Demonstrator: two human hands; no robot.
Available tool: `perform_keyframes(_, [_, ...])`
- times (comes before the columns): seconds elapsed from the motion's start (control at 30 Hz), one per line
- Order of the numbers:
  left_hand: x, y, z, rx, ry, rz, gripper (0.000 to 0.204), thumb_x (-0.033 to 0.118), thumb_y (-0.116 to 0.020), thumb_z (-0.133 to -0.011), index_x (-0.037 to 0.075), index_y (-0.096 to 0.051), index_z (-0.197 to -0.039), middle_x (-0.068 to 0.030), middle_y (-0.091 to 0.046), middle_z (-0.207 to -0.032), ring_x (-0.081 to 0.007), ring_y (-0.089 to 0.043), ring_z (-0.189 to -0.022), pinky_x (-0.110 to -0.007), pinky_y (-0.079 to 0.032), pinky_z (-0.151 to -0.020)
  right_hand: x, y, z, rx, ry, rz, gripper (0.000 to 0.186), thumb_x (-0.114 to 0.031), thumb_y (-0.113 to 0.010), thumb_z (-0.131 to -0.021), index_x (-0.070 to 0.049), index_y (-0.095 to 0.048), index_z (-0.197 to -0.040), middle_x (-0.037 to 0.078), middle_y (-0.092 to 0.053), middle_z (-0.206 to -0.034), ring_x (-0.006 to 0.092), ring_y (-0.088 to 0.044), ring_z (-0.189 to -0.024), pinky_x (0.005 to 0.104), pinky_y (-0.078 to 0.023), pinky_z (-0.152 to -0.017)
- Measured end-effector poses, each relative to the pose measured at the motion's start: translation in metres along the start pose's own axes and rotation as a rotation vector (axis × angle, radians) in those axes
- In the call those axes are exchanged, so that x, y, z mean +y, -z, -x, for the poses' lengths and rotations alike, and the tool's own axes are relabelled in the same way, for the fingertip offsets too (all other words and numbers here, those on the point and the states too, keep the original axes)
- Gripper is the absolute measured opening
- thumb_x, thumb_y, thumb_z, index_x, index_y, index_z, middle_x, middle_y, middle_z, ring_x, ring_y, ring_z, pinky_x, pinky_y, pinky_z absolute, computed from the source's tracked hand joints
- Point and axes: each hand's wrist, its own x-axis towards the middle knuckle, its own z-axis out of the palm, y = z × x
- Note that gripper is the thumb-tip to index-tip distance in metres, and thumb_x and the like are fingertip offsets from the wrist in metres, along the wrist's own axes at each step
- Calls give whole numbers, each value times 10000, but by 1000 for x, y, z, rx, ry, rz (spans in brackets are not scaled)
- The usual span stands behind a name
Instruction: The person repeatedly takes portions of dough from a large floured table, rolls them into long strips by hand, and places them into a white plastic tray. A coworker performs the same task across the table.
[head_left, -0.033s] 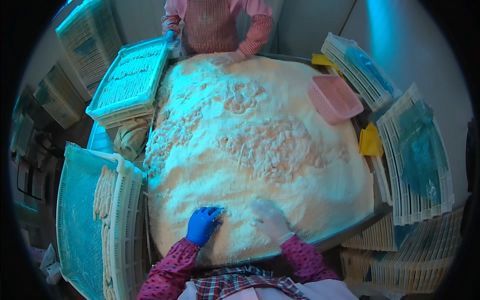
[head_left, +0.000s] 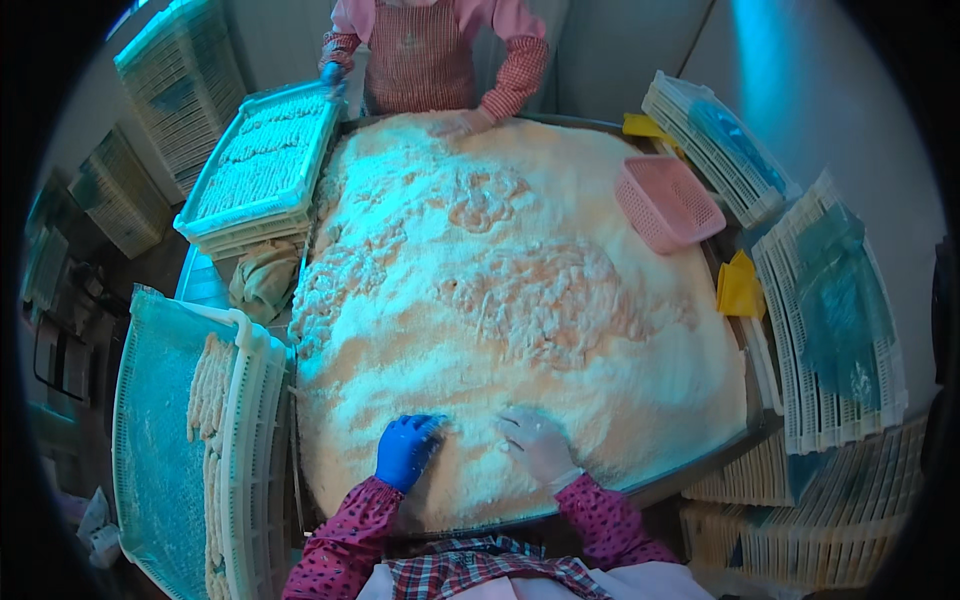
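Both my hands rest on a wide bed of pale crumbs (head_left: 620,425) near the front edge of the table. My left hand (head_left: 408,452), in a blue glove, has its fingers stretched toward the middle, their tips dusted with crumbs; it looks open. To its right, my right hand (head_left: 541,446) wears a whitish glove and is open, fingers apart on the crumbs. A small pale lump (head_left: 504,447) lies by its fingertips. Farther off, many pale, coated strips (head_left: 545,300) are heaped in the middle of the crumbs.
A co-worker (head_left: 420,60) stands across the table, one hand on the crumbs. White trays with rows of coated strips stand at the far left (head_left: 262,150) and near left (head_left: 265,450). On the right are a pink basket (head_left: 670,203), a yellow cloth (head_left: 740,285) and stacked trays (head_left: 800,330).
My right hand has shifted slightly left and its fingers show more clearly. My left hand stays nearly in place. The co-worker's hand on the crumbs has moved a little.
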Motion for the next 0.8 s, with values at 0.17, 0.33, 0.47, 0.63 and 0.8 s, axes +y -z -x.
perform_keyframes(0.17, [11, 22, 2, 118, 800, 1536, 361, 270, -566, -901, 94, -540, -1215, -66, -586, -1150, -257, -574, -1000, -384, -478, -831, -12, 21, -6, 111, -75, 55, 417, -152, -657, -750, -77, -582, -1153, 148, -595, -1144, 326, -557, -1055, 404, -438, -909])
perform_keyframes(0.33, [39, -5, 9, 94, 305, 1985, 486, 258, -418, -952, 107, -307, -1401, -97, -389, -1393, -274, -411, -1222, -396, -341, -1012, -81, -52, -39, 397, -76, 51, 496, -203, -550, -825, -118, -486, -1310, 181, -486, -1308, 352, -375, -1271, 498, -232, -1058])
perform_keyframes(0.47, [41, -21, 17, 113, 207, 2319, 554, 223, -379, -954, 164, -178, -1467, -120, -201, -1503, -276, -268, -1351, -397, -248, -1095, -107, -31, -47, 135, 263, -8, 544, -285, -475, -872, -65, -407, -1364, 131, -355, -1431, 323, -234, -1371, 525, -111, -1100])
perform_keyframes(0.63, [66, -68, -6, 552, -418, 2579, 539, 328, -404, -958, 90, -261, -1419, -146, -277, -1428, -246, -369, -1245, -374, -378, -961, -120, -42, -38, 46, 380, -572, 613, -385, -435, -915, -37, -327, -1407, 112, -262, -1492, 313, -149, -1403, 457, -128, -1115])
perform_keyframes(0.8, [16, -5, 32, 190, 734, 1921, 543, 440, -361, -967, 32, -399, -1322, -131, -543, -1154, -235, -537, -964, -372, -451, -842, -34, 13, -49, 381, -25, -267, 540, -193, -588, -841, -29, -415, -1326, 178, -456, -1301, 318, -421, -1235, 402, -313, -1044])
